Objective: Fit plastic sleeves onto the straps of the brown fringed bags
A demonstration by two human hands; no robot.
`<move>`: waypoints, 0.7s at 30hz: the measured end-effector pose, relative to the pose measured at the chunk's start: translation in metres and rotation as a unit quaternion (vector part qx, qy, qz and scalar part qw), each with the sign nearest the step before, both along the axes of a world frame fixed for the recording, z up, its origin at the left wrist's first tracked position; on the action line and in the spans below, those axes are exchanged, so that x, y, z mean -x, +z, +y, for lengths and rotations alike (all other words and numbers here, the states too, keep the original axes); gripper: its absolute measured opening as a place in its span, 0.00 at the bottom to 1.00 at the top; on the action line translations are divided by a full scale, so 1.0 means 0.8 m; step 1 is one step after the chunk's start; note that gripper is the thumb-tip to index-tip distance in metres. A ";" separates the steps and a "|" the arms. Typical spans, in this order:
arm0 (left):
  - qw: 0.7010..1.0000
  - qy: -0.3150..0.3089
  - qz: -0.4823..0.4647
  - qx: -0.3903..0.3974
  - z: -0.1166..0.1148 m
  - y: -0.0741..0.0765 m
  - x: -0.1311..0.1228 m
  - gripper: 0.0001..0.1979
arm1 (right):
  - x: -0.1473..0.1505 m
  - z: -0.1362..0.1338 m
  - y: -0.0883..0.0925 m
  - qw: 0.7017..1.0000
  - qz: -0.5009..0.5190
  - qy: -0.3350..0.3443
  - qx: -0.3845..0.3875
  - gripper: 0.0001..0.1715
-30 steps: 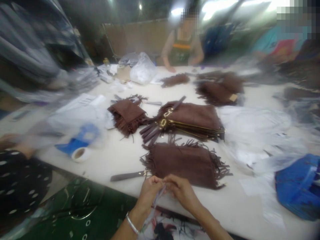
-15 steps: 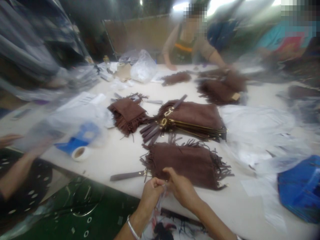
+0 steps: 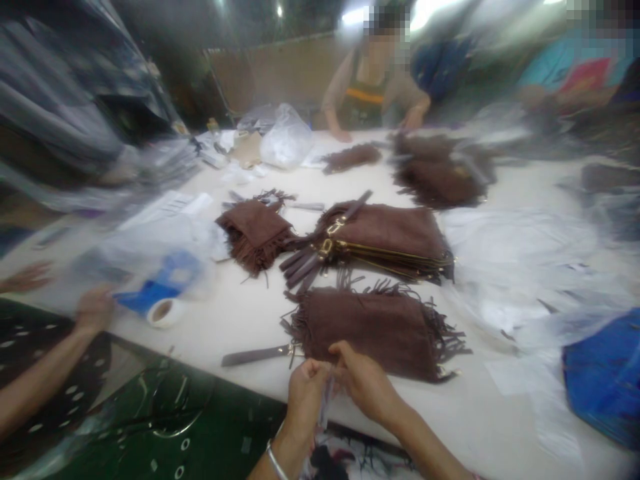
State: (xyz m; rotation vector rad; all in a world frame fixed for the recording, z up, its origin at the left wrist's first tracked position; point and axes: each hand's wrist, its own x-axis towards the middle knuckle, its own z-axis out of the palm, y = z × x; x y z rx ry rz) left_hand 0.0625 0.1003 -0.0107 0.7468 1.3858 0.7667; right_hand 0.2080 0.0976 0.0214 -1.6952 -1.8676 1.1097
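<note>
My left hand (image 3: 306, 393), with a bangle at its wrist, is closed in a pinch at the table's front edge. Fingertip to fingertip with it, my right hand (image 3: 369, 381) is closed too. A thin clear plastic piece (image 3: 326, 403) hangs down from between them; its exact kind is too blurred to tell. Just beyond my fingers lies a brown fringed pouch (image 3: 370, 327), flat, its wrist strap (image 3: 257, 355) stretched out to the left. Behind it is a stack of brown zippered pouches (image 3: 390, 230) with gold hardware.
A folded fringed brown piece (image 3: 255, 230) lies left of the stack. White tape roll (image 3: 164, 312) and blue material (image 3: 145, 297) are at left, near a co-worker's hand (image 3: 95, 307). Clear plastic bags (image 3: 520, 267) and a blue bundle (image 3: 605, 380) lie right. Another person (image 3: 370, 93) stands across the table.
My hands stay pinched together, shifted slightly right in view. The co-worker at left has moved a hand toward the blue material. The person opposite has drawn an arm back from the far brown pile.
</note>
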 end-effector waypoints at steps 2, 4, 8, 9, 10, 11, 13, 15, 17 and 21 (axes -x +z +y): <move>1.000 0.009 -0.008 -0.004 -0.001 0.003 -0.003 0.14 | 0.002 -0.006 -0.001 1.000 -0.005 -0.006 -0.006 0.20; 1.000 0.018 -0.010 -0.003 -0.001 0.008 -0.005 0.14 | 0.005 -0.009 -0.001 1.000 -0.017 -0.011 -0.010 0.21; 0.999 0.037 0.006 -0.005 -0.001 0.015 -0.008 0.12 | 0.015 -0.010 0.003 0.996 -0.086 -0.020 -0.007 0.25; 0.999 0.043 0.010 -0.011 0.000 0.016 -0.008 0.12 | 0.018 -0.009 0.005 0.994 -0.109 -0.020 -0.009 0.26; 0.999 0.048 0.014 -0.018 0.000 0.017 -0.009 0.11 | 0.021 -0.009 0.006 0.991 -0.130 -0.020 -0.013 0.26; 0.998 0.053 0.016 -0.024 0.000 0.017 -0.008 0.11 | 0.024 -0.009 0.007 0.989 -0.148 -0.019 -0.018 0.26; 0.998 0.062 0.016 -0.028 0.000 0.018 -0.008 0.11 | 0.028 -0.010 0.009 0.985 -0.170 -0.018 -0.034 0.24; 0.998 0.066 0.008 -0.020 0.000 0.018 -0.008 0.12 | 0.030 -0.012 0.010 0.983 -0.176 -0.019 -0.045 0.22; 0.998 0.066 0.002 -0.012 -0.001 0.019 -0.008 0.13 | 0.029 -0.014 0.010 0.985 -0.165 -0.022 -0.050 0.21; 0.998 0.059 -0.003 0.001 -0.001 0.019 -0.007 0.14 | 0.026 -0.015 0.010 0.989 -0.138 -0.032 -0.044 0.20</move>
